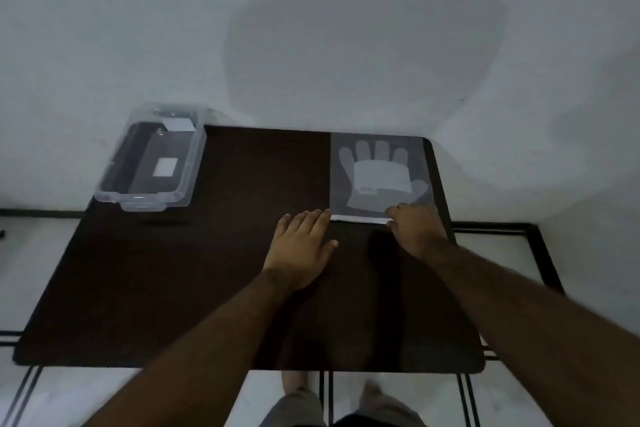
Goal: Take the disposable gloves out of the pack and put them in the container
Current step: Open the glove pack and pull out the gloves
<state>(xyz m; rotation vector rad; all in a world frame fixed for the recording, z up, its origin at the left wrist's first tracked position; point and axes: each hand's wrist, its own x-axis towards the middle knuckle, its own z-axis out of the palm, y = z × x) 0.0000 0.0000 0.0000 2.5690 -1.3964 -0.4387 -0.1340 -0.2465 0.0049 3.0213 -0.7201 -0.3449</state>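
A: How should I open the pack?

B: I'd pin its near white strip with the right hand, which lies on it now, fingers curled; whether they pinch it I cannot tell. Then peel gently.

A: And my left hand?

B: Flat, fingers apart, fingertips touching the pack's near-left corner. The pack lies far right on the tabletop; the container sits far left, well apart.

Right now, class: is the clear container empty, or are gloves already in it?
No gloves in it, apparently: the clear container shows only white labels, while the gloves lie flat inside the pack.
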